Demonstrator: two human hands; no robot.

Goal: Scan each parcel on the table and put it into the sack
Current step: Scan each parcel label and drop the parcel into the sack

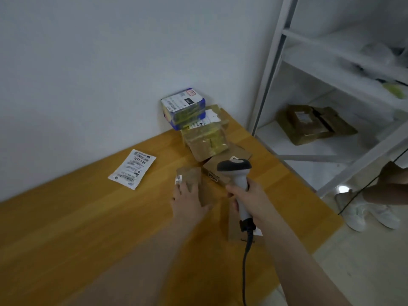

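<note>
On the wooden table (88, 217) my left hand (189, 199) grips a small brown cardboard parcel (194, 178) with a white label at its left edge. My right hand (249, 199) holds a grey and black barcode scanner (237, 173) by its handle, head pointing away over the parcels, its cable hanging down. A flat brown box (238, 230) lies under my right wrist. Behind it lie another brown box (223, 164), a taped yellowish box (206, 140) and a blue parcel (183, 107) against the wall. A white flat pouch (132, 168) lies to the left. No sack is in view.
A white metal shelf (331, 107) stands right of the table, holding brown boxes (313, 124) and white bags. Another person's hand (390, 182) and white shoes (373, 214) show at the right, on the pale floor. The table meets a white wall at the back.
</note>
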